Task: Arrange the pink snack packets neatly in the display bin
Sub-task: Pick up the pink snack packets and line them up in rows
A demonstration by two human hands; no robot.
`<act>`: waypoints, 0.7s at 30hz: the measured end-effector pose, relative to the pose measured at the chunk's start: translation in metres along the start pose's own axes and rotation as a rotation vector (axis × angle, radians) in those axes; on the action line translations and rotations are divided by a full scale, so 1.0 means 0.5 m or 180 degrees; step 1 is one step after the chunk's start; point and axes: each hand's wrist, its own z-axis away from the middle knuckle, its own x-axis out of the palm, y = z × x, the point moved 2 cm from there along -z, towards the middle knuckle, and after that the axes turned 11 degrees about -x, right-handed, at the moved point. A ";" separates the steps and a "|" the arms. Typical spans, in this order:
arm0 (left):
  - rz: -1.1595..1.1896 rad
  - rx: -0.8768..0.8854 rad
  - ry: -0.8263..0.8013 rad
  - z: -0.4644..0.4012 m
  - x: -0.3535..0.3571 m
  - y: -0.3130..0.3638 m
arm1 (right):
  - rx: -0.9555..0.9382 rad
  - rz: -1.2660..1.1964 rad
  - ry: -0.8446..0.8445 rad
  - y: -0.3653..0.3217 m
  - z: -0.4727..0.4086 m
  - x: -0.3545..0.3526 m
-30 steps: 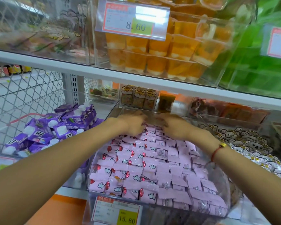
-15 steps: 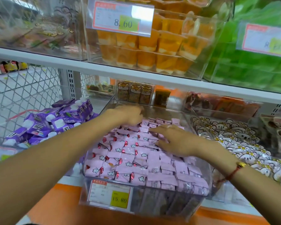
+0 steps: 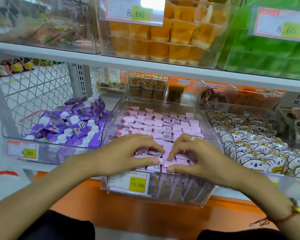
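Pink snack packets (image 3: 163,123) fill clear display bin (image 3: 220,129) on lower shelf. Left hand (image 3: 126,153) and right hand (image 3: 196,155), fingers curled, pinch front-row packets. Purple cartons (image 3: 73,123) in bin beside, left.

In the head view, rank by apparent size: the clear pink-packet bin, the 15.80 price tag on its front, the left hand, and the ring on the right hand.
1. Clear bin, largest by far.
2. Left hand, though it is nearer the camera, so its size is flattered.
3. 15.80 price tag, somewhat smaller than the hand.
4. Ring on the right hand, smallest.
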 end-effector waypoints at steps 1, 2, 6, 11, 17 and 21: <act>0.0074 -0.0003 -0.0017 0.002 -0.001 -0.004 | -0.0014 0.0018 0.0038 0.000 0.004 -0.003; 0.0112 -0.0007 -0.0022 0.003 -0.001 -0.007 | -0.0051 0.0076 0.0085 0.000 0.008 -0.008; -0.0009 -0.0011 0.0064 0.004 0.001 -0.007 | -0.0233 0.0633 0.0168 -0.015 0.018 -0.008; 0.0028 -0.0053 0.0165 0.004 0.005 -0.004 | -0.0341 0.0844 0.0168 -0.031 0.015 0.022; -0.0044 -0.0098 0.0376 0.009 0.003 -0.005 | -0.0703 0.1447 0.0545 -0.049 0.011 0.023; -0.0108 -0.0070 0.0408 0.014 0.009 -0.005 | -0.0410 0.0831 0.1696 -0.047 0.007 0.002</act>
